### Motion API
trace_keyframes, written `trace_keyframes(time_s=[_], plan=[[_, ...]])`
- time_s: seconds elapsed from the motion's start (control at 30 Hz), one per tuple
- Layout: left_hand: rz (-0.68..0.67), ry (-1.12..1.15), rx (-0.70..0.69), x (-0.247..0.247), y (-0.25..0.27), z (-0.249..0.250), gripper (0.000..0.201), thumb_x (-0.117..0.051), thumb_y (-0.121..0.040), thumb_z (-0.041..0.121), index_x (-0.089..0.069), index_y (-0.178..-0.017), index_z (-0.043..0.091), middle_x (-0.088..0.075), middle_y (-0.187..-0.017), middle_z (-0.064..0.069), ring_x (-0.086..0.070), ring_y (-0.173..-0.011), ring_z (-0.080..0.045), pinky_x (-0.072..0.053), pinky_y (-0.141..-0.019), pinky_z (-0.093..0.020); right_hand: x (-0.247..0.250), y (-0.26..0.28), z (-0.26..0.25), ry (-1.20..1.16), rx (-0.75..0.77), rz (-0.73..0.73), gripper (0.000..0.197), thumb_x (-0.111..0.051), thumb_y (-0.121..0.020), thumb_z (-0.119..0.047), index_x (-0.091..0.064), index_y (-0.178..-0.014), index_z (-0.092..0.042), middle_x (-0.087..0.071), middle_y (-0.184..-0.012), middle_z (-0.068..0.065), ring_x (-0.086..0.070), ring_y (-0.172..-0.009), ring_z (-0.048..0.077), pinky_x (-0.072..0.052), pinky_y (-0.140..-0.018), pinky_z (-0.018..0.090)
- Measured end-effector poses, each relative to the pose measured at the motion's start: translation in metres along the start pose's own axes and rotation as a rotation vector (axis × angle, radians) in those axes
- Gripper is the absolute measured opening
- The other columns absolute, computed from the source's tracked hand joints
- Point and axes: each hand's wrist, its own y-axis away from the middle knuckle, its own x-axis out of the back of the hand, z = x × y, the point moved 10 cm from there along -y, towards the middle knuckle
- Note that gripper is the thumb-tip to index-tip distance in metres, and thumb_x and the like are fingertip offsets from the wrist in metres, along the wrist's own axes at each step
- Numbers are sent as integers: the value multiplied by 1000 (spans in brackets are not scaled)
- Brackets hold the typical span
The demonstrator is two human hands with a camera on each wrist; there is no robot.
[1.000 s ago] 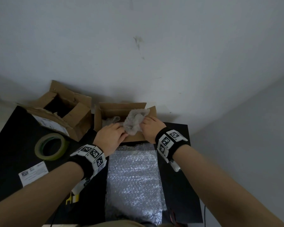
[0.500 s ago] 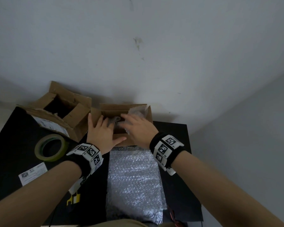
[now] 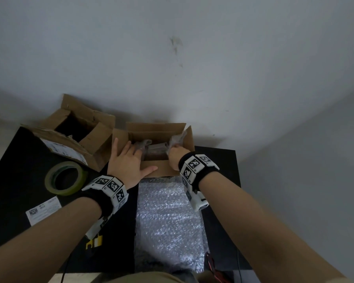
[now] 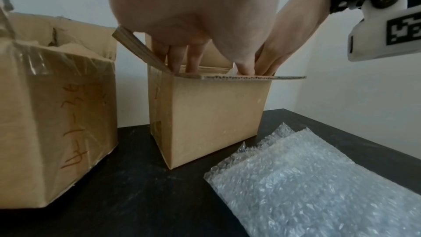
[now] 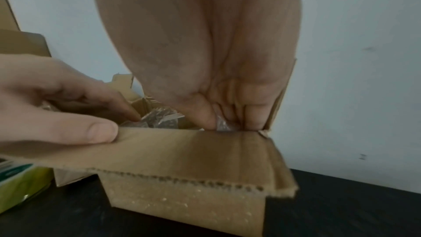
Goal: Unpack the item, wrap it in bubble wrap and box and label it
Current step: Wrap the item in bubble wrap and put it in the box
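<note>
Against the grey wall, on the black table (image 3: 217,160), the right hand (image 3: 175,158) is pinching the bubble-wrapped item (image 3: 157,149) inside the small carton (image 3: 157,170) at frame centre while the flat, unclenched left hand (image 3: 127,162) is pressing it down, so boxing seems underway, flaps closing next.

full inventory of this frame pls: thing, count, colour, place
small box: 1, brown cardboard, flaps open, back centre of table
wrapped item: 1, clear plastic wrap, inside small box
large box: 1, brown cardboard, open, white label on side, back left
tape roll: 1, green, flat on table, front of large box
label: 1, white, printed code, left on table
bubble wrap: 1 sheet, clear, flat, near side of small box
table: 1, black
wall: grey-white, behind
left hand: fingers straight, reaching into small box
right hand: pinching the plastic wrap at the box's right end
</note>
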Motion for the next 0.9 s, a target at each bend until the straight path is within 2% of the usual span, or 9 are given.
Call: trace_keyframes(time_s=[0.07, 0.13, 0.2, 0.27, 0.33, 0.43, 0.53, 0.7, 0.9], plan=[[-3, 11, -6, -1, 0, -1, 100, -3, -70, 81, -53, -130, 17, -53, -137, -4, -36, -136, -20, 12, -111, -48, 2, -4, 5, 49, -19, 18, 52, -39, -100, -19, -24, -144, 3, -29, -150, 21, -32, -137, 33, -27, -110, 39], [-2, 15, -15, 0, 1, 0, 101, -2, -70, 80, -52, -130, 17, -53, -137, -4, -35, -137, -20, 12, -111, -47, 2, 1, 5, 77, 3, 30, 41, -41, -98, -14, -42, -135, 5, -45, -140, 21, -43, -129, 35, -36, -104, 39], [-10, 21, -16, 1, 2, 1, 99, -5, -72, 80, -48, -134, 17, -51, -138, -4, -33, -138, -20, 12, -110, -47, 10, 5, 2, 12, 26, 109, 36, -44, -96, -12, -51, -128, 2, -52, -133, 20, -49, -124, 35, -40, -97, 37], [-17, 29, -15, 4, 3, 2, 88, -17, -79, 78, -43, -137, 18, -49, -140, -4, -31, -139, -20, 12, -111, -47, 13, 7, 2, -40, 1, 102, 42, -43, -98, -20, -45, -134, 2, -46, -140, 18, -44, -129, 33, -37, -100, 34], [-21, 46, -18, 9, 4, 3, 78, -27, -84, 72, -43, -136, 18, -49, -140, -5, -33, -137, -21, 9, -112, -47, 18, 11, 3, -185, -38, 105, 48, -43, -99, -23, -35, -140, 1, -40, -145, 17, -41, -132, 32, -36, -104, 37], [-19, 70, -25, 17, 2, 3, 67, -33, -87, 67, -47, -131, 18, -52, -135, -4, -38, -133, -21, -1, -116, -46, 33, 27, 15, -235, -56, 244, 39, -46, -95, -8, -43, -132, 4, -55, -129, 21, -55, -116, 33, -46, -91, 36], [3, 120, -59, 28, 0, 6, 57, -37, -91, 58, -45, -132, 19, -53, -132, -2, -41, -130, -21, -10, -116, -43, 36, 43, 27, -231, -62, 356, 35, -48, -94, -12, -52, -126, -1, -57, -125, 17, -57, -112, 32, -47, -88, 37], [107, 250, -173, 61, 2, 16, 46, -44, -94, 44, -45, -131, 18, -54, -129, -2, -47, -121, -20, -37, -100, -34, 40, 70, 26, -176, 16, 528, 40, -51, -92, -15, -50, -131, -7, -52, -128, 13, -53, -115, 31, -46, -89, 39], [183, 336, -311, 84, 21, 33, 33, -44, -96, 32, -52, -123, 14, -58, -121, -5, -51, -113, -22, -45, -86, -35, 32, 115, 25, -232, 46, 729, 27, -47, -94, -18, -58, -117, -8, -55, -121, 9, -55, -109, 28, -49, -86, 38]])
